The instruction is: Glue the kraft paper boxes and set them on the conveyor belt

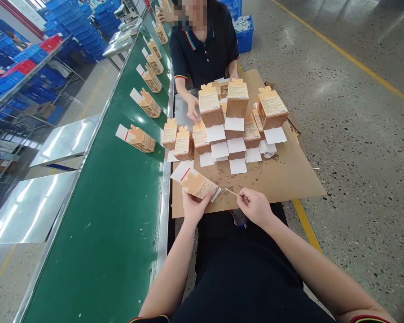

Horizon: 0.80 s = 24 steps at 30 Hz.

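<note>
My left hand point(194, 207) is closed round a small printed carton point(198, 185), tilted over the near left of the cardboard-covered table point(279, 190). A white flap with a red strip sticks out at its upper left end. Between thumb and fingers of my right hand point(254, 204) is a thin light stick, perhaps a cotton swab point(230, 191), its tip pointing left close to the carton's lower end. Just beyond my hands several similar cartons point(210, 107) stand grouped and partly stacked, white flaps hanging out toward me.
A green conveyor belt point(121, 215) with a metal edge runs along my left, carrying a row of cartons point(143, 140). Across the table sits a co-worker point(205, 49), one hand point(192, 107) by the cartons. Blue crates point(244, 36) stand behind; metal tables point(33, 206) lie beyond the belt.
</note>
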Each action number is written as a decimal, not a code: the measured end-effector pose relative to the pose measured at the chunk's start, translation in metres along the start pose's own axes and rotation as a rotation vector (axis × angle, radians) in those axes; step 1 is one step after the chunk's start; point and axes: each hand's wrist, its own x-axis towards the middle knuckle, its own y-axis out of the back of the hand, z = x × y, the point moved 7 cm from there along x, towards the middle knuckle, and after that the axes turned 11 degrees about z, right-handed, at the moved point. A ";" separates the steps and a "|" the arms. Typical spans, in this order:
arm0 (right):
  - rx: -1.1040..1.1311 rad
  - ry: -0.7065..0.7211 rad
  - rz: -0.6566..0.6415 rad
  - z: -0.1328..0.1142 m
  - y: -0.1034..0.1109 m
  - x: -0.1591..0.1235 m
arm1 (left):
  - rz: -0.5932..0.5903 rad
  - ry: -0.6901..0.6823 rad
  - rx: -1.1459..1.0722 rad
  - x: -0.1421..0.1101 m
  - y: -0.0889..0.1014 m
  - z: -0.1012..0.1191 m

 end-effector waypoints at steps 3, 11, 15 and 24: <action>0.020 -0.050 0.038 0.002 0.017 -0.006 | 0.034 -0.074 0.143 -0.011 0.001 -0.001; 0.040 -0.066 0.134 -0.005 0.041 -0.018 | 0.052 -0.138 0.297 -0.015 -0.004 -0.002; 0.065 -0.035 0.151 -0.005 0.046 -0.018 | 0.069 -0.139 0.191 -0.007 0.003 0.001; 0.020 -0.034 0.270 0.016 0.075 -0.009 | 0.606 0.016 0.138 0.091 0.201 0.003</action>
